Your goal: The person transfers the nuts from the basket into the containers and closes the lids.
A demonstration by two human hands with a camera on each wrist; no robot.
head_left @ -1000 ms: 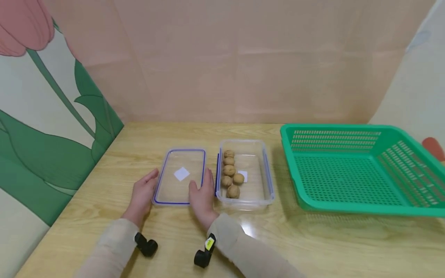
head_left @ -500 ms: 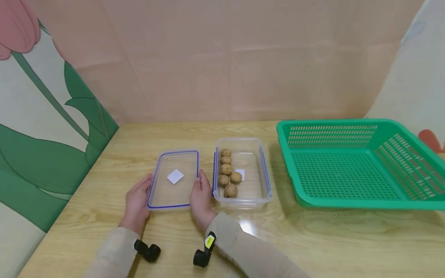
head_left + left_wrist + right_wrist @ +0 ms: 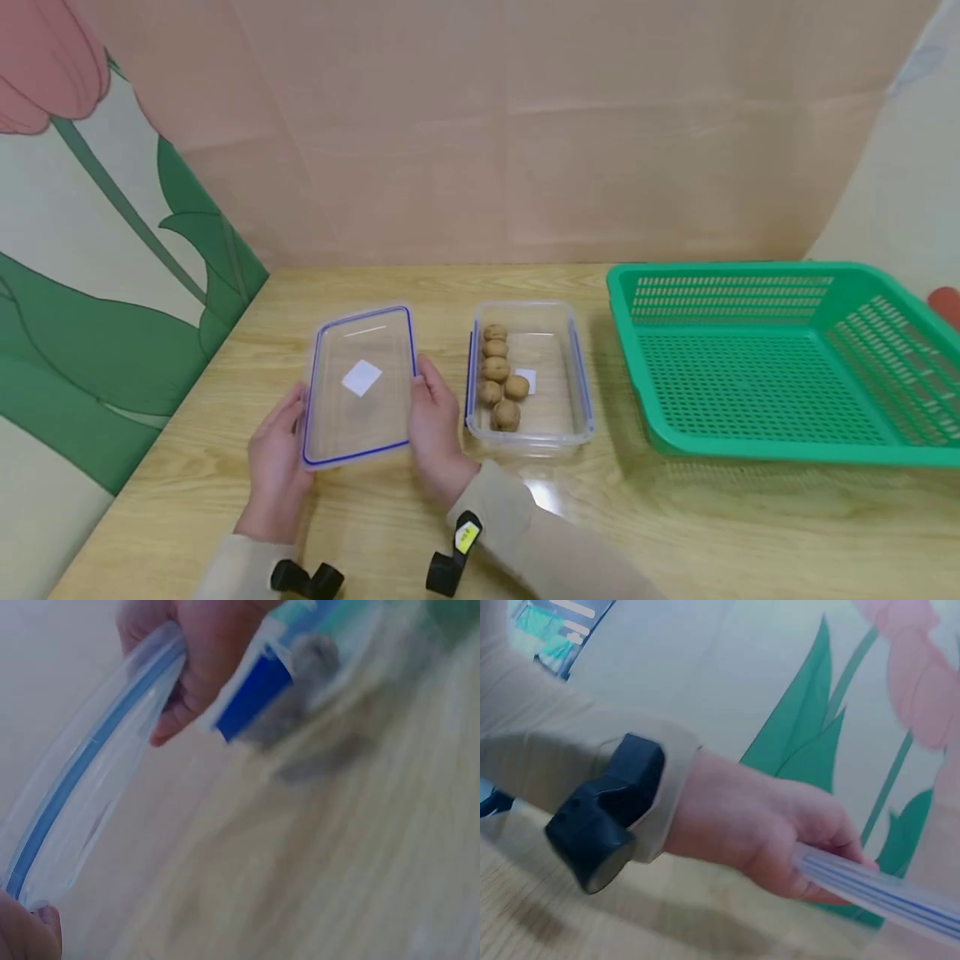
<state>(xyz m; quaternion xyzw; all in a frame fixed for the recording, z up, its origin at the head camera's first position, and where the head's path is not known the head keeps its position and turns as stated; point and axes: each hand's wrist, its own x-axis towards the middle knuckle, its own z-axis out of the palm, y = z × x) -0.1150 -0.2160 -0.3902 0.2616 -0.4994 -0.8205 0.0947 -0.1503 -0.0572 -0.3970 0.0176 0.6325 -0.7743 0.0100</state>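
Observation:
A clear plastic lid point(image 3: 360, 425) with a blue seal round its edge is tilted up off the table, a white square label on it. My left hand point(image 3: 276, 467) grips its left edge. On the opposite edge my right hand point(image 3: 437, 429) pinches the lid between thumb and fingers, as the right wrist view also shows with the lid's rim point(image 3: 885, 895). Just right of that hand stands a clear plastic container point(image 3: 555, 417) with blue clips. Several walnuts point(image 3: 496, 369) lie along its left side.
A large green plastic basket point(image 3: 750, 448) stands at the right on the wooden table point(image 3: 600, 533). A pinkish sheet point(image 3: 510, 150) covers the back, and a wall with painted tulips point(image 3: 90, 350) borders the left.
The lid, at first lying flat between the hands, has been gripped at both edges, lifted and tilted, and has shifted slightly left. The container, walnuts and basket stay in place.

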